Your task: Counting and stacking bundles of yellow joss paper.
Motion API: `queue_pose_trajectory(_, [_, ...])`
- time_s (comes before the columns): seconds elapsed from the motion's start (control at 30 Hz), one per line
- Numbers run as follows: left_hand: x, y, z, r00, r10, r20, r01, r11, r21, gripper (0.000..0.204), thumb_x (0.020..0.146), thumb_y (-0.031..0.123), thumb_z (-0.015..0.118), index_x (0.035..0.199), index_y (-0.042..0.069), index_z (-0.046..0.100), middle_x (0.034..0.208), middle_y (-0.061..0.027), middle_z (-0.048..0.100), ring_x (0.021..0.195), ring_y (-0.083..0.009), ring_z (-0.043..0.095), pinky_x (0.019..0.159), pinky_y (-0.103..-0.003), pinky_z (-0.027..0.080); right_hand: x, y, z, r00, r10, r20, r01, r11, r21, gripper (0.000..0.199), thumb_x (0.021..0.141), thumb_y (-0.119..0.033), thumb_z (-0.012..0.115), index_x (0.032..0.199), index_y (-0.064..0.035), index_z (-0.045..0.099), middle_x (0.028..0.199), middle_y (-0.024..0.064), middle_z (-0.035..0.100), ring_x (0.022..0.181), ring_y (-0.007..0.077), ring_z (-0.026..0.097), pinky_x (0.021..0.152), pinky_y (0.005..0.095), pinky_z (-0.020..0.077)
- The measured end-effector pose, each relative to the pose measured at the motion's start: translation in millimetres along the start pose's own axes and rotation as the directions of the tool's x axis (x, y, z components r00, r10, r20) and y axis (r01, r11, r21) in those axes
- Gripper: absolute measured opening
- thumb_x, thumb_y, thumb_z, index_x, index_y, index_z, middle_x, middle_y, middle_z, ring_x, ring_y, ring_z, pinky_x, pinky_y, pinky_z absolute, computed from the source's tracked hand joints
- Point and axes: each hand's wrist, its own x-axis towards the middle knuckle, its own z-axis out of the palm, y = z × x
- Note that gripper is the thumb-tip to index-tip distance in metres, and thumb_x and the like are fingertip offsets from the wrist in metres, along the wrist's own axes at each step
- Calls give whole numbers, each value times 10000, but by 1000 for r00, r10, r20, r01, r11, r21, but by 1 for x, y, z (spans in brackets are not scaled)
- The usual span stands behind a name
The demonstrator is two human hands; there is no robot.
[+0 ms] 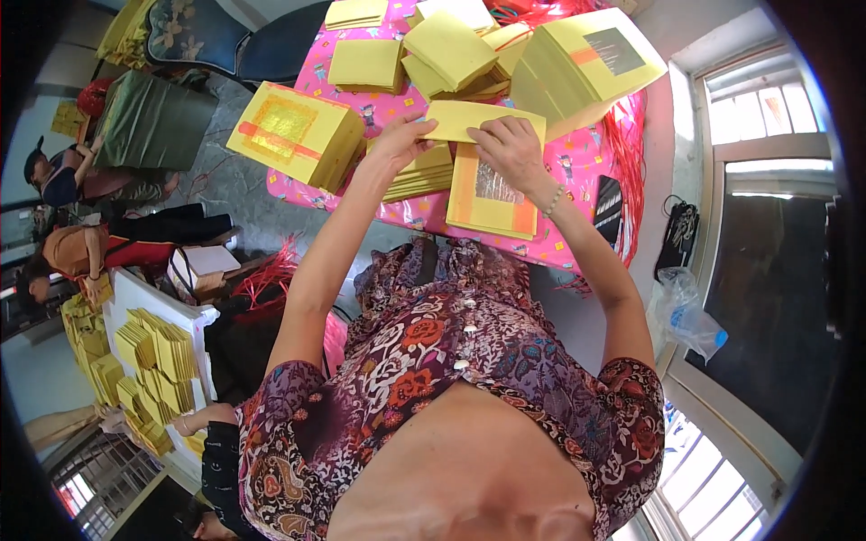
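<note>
Both my hands hold one strip of folded yellow paper (483,115) above a pink table. My left hand (401,142) pinches its left end, and my right hand (516,155) grips its right part with bent fingers. Directly below my right hand lies a stack of yellow sheets (465,203) with a silver foil square and orange bands. Under my left hand sits a pile of folded yellow paper (422,178). Left of it stands a thick yellow paper block (293,135) with gold foil and an orange stripe.
A tall yellow paper stack (564,99) with silver foil stands behind my right hand. More folded bundles (365,65) lie at the back of the pink tablecloth (397,215). Red plastic strands (627,149) hang over the right edge. Other people sit at the left, by a white table (200,347).
</note>
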Motion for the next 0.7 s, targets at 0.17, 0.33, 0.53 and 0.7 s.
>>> queue_pose_trajectory(0.17, [-32, 3, -19, 979, 140, -145, -127, 987, 95, 566, 881, 79, 691, 1364, 62, 397, 1046, -53, 655, 835, -133, 623, 621, -270, 476, 13, -17, 35, 999, -14, 41, 11, 997, 80, 351, 711, -163, 739, 1050, -136, 657, 934, 12, 605, 903, 193, 586, 788, 359, 457])
queue_pose_trajectory(0.33, [-39, -27, -58, 910, 247, -334, -191, 963, 191, 585, 862, 96, 723, 1350, 65, 401, 1021, -32, 665, 774, -104, 621, 595, -250, 488, 17, -35, 73, 981, -75, 181, 53, 991, 127, 290, 738, -175, 725, 1007, -151, 621, 910, 12, 574, 901, 194, 571, 784, 351, 442])
queue_pose_trajectory(0.53, [-36, -64, -76, 862, 278, -423, -175, 948, 267, 581, 847, 91, 732, 1325, 12, 411, 1041, -69, 663, 836, -145, 656, 558, -259, 524, 10, -47, 89, 899, -90, 428, 14, 984, 176, 206, 791, -173, 689, 979, -149, 608, 923, 32, 572, 918, 216, 583, 795, 376, 439])
queue_pose_trajectory(0.7, [-36, -79, -74, 839, 170, -516, -129, 985, 115, 500, 841, 42, 701, 1257, 18, 424, 1020, -114, 654, 796, -182, 660, 565, -299, 549, 7, -51, 97, 859, -75, 506, -28, 981, 192, 195, 797, -174, 682, 971, -126, 608, 928, 61, 580, 907, 243, 600, 780, 389, 490])
